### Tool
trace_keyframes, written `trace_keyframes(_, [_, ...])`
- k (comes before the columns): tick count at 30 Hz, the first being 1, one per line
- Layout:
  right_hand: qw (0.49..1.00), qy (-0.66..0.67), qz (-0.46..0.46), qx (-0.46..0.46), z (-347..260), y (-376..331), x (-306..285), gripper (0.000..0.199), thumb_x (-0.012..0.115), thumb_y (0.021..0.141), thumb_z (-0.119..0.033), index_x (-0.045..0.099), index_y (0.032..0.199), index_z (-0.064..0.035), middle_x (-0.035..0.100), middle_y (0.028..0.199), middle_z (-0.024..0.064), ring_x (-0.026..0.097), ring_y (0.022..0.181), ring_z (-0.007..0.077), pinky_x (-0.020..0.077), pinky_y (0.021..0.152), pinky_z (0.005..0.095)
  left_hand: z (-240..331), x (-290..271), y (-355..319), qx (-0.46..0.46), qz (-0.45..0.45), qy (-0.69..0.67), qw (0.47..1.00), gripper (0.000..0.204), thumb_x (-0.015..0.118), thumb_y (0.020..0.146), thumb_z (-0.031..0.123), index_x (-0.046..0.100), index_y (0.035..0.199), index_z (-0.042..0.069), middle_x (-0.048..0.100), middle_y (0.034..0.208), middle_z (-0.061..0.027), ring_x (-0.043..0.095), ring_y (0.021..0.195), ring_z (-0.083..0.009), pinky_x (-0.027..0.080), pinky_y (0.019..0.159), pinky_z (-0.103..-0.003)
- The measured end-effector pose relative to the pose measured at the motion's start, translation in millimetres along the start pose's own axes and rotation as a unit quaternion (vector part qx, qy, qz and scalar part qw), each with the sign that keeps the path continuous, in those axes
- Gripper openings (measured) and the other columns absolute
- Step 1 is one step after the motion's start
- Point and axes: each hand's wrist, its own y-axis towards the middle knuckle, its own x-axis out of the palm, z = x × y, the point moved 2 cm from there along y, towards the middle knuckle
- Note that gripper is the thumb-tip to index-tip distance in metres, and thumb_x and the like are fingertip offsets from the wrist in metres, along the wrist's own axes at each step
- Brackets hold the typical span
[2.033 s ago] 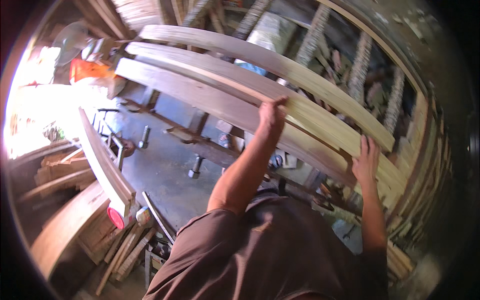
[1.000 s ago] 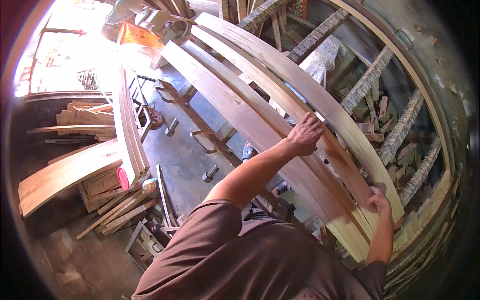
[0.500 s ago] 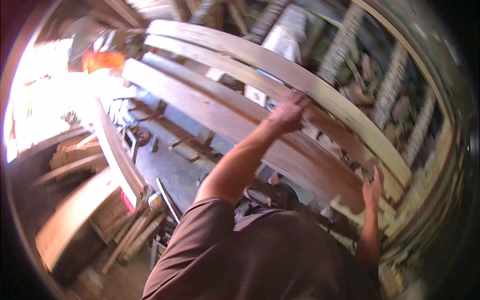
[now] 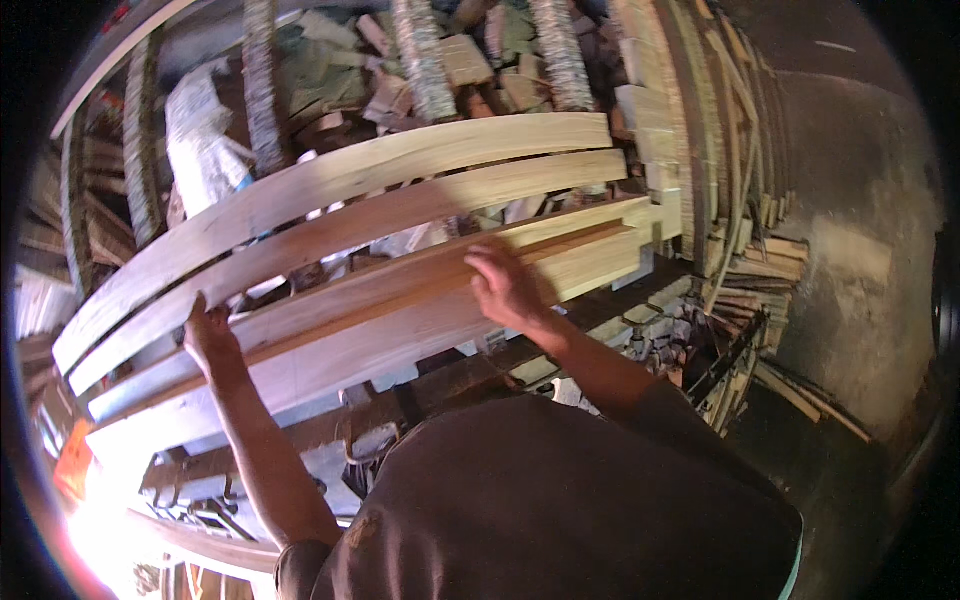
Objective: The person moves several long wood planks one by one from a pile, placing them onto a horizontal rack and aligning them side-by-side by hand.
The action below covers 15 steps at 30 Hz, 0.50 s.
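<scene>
Several long pale boards lie side by side across the view: a far board point(image 4: 340, 178), a second board point(image 4: 345, 228), a third board point(image 4: 380, 277) and a near board point(image 4: 390, 335). My left hand point(image 4: 212, 340) is at the second board's near edge toward its left end, a digit over the wood and the other fingers folded, appearing to grip it. My right hand point(image 4: 508, 290) is over the third and near boards right of the middle, fingers curved and apart, holding nothing. A shadow falls beside it; whether it touches the wood is unclear.
Rough log poles point(image 4: 425, 65) rise behind the boards, with a heap of wood offcuts point(image 4: 470, 60) and a clear plastic bag point(image 4: 195, 135) among them. Stacked timber point(image 4: 690, 130) stands at the right. A dark metal beam point(image 4: 450, 375) runs below the boards.
The view has swung to the right, bringing the wall and stacked timber into sight. My right hand has come from the boards' right end toward their middle; my left hand is now nearer their left end.
</scene>
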Motion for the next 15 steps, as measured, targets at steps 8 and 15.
trace_keyframes(8, [1.0,-0.01,0.016,-0.012,-24.4,39.1,23.6,0.042,0.065,0.08,-0.001,0.057,0.121,0.0006,0.056,0.13,0.0196,0.051,0.127,0.0379,0.0406,0.109,0.0467,-1.5,37.1,37.6,-0.097,-0.071,-0.026,0.992,0.059,0.051,0.101,0.047,0.045,0.137,0.0,0.058,0.128,-0.0211,0.062,0.111,-0.0421,0.058,0.079,-0.056])
trace_keyframes(15, [0.995,-0.08,0.049,-0.039,-5.7,88.6,32.3,0.058,0.064,0.076,0.003,0.048,0.131,0.0002,0.042,0.139,0.0253,0.039,0.133,0.0439,0.0313,0.114,0.0531,-14.7,26.8,43.7,-0.092,-0.055,-0.02,0.994,0.048,0.056,0.099,0.046,0.056,0.125,0.005,0.064,0.121,-0.0175,0.067,0.096,-0.0352,0.057,0.077,-0.05])
